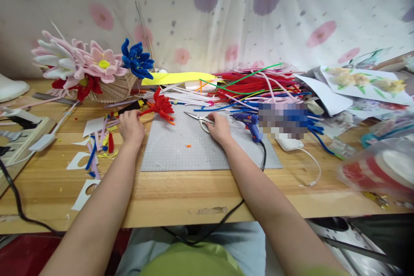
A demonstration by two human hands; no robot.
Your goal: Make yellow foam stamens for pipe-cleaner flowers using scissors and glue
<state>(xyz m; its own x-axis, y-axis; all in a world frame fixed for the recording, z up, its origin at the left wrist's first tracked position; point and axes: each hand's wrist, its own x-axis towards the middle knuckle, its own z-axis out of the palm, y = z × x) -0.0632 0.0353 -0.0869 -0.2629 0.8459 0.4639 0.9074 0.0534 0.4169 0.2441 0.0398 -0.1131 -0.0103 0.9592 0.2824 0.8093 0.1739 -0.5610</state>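
Observation:
My left hand (132,128) is closed on the stem of a red pipe-cleaner flower (162,104), whose petals lean over the upper left of the grey cutting mat (181,159). Fingers of my right hand (220,127) are wrapped at the handles of a pair of scissors (197,117); the blades point left toward the flower. A small orange scrap (189,146) lies on the mat between my hands. To the right of my right hand rests a blue glue gun (254,126).
Pipe cleaners (258,82) in several colours are heaped behind the mat. A basket (118,88) of fuzzy flowers stands back left, with paper and pipe-cleaner scraps (97,146) in front. A power strip (22,146) sits far left, a bagged cup (381,168) far right. A black cable (237,205) crosses the table edge.

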